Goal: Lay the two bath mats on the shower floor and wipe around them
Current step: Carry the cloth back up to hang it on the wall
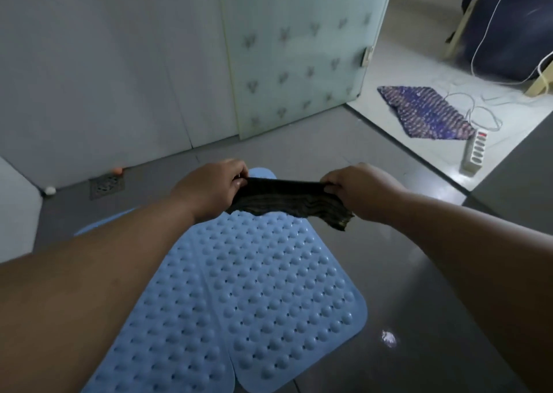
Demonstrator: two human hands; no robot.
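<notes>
Two light blue studded bath mats lie side by side on the grey shower floor (pixel 404 288): the right mat (pixel 278 279) in the middle and the left mat (pixel 167 341) partly under my left forearm. Above their far end I hold a dark cloth (pixel 287 201) stretched between both hands. My left hand (pixel 215 189) pinches its left end and my right hand (pixel 356 192) pinches its right end. The cloth hangs clear of the mats.
A floor drain (pixel 106 184) sits by the wall at the left. A frosted glass door (pixel 299 51) stands ahead. Beyond the threshold lie a purple patterned rug (pixel 425 113), a white power strip (pixel 474 151) and white cables (pixel 478 105).
</notes>
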